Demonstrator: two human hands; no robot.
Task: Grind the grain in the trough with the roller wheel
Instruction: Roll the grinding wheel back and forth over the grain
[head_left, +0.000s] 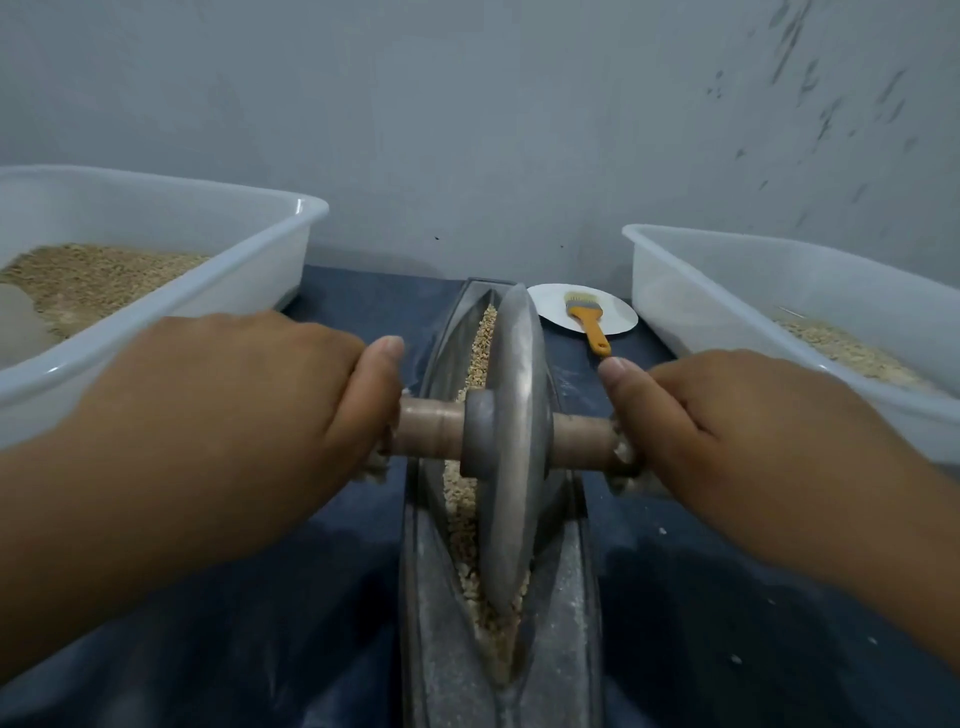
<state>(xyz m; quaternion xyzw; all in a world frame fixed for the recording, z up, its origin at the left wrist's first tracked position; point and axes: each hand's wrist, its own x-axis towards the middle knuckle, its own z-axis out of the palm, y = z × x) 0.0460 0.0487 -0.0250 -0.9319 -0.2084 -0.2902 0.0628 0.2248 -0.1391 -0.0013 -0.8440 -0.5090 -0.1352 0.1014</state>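
Note:
A grey metal roller wheel (511, 441) stands upright in the long narrow metal trough (441, 639) that runs away from me down the middle. Pale coarse grain (465, 525) lies along the groove on both sides of the wheel. A wooden axle (431, 428) passes through the wheel's hub. My left hand (249, 400) grips the left end of the axle. My right hand (727, 415) grips the right end. Both thumbs lie over the top of the axle.
A white plastic tub (291, 228) with grain stands at the left, and a second tub (660, 260) with grain at the right. Behind the trough an orange-handled brush (589, 325) lies on a white plate (621, 317). A dark blue cloth (727, 623) covers the surface; a grey wall is close behind.

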